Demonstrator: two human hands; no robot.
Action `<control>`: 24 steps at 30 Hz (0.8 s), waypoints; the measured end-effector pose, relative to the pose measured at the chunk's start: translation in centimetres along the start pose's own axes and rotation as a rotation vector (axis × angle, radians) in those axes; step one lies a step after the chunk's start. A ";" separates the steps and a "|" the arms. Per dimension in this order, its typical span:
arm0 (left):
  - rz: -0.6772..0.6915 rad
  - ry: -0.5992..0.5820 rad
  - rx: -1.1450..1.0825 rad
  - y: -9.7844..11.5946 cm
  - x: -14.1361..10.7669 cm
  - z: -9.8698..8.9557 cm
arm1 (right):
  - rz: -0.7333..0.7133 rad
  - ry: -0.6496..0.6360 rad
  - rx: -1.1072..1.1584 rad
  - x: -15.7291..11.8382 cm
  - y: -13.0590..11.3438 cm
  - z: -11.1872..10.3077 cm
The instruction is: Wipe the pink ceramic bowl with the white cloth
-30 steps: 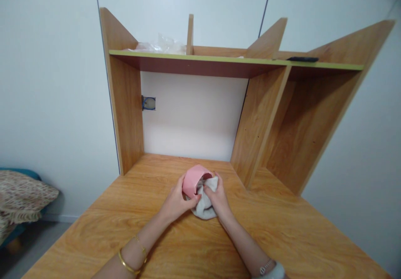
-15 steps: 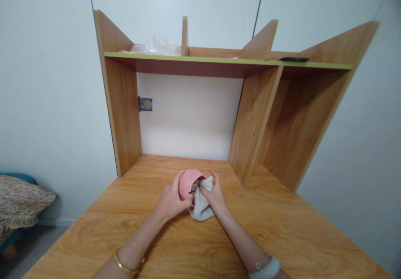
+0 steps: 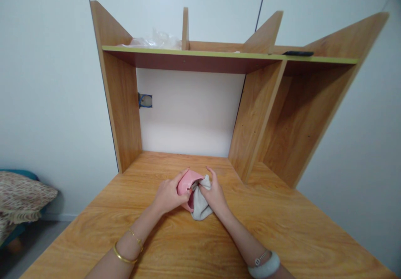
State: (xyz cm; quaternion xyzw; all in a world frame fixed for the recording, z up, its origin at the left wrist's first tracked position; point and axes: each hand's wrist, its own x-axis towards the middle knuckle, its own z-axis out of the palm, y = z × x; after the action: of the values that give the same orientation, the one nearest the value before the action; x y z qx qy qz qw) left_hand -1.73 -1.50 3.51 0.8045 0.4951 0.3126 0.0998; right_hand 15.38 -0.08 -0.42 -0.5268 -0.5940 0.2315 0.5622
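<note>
A pink, hollow container, like a cup or small pot, is tipped on its side above the wooden desk, its opening facing right. My left hand wraps round its left side, with the thumb at the rim. In my right hand is a light grey cloth, bunched between the fingers and pushed partly into the container's opening. The lower part of the cloth hangs down toward the desk. The inside of the container is mostly hidden by the cloth and fingers.
Behind the hands rises a wooden desk hutch with dividers. On its shelf are clear plastic wrapping and a dark flat object. An open socket box is in the wall. A patterned cloth drapes over teal furniture at the left.
The pink container has turned slightly in my left hand, its rim now angled differently. The cloth shifts a little with my right hand. The camera view has tilted slightly.
</note>
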 end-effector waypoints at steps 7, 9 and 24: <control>-0.053 0.046 -0.323 -0.7 0.3 0.9 | -0.004 0.106 0.017 0.5 1.2 -0.1; -0.049 0.038 -0.478 -0.7 0.5 1.2 | 0.004 0.139 0.061 0.6 1.5 0.0; 0.048 0.106 -0.489 0.1 0.0 2.0 | 0.129 0.138 0.274 0.9 1.2 0.9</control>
State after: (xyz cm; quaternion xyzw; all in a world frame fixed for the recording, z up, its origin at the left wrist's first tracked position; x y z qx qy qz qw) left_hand -0.43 -1.30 1.97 0.7504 0.3902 0.4670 0.2579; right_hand 15.22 1.43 -1.28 -0.4969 -0.4819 0.3088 0.6523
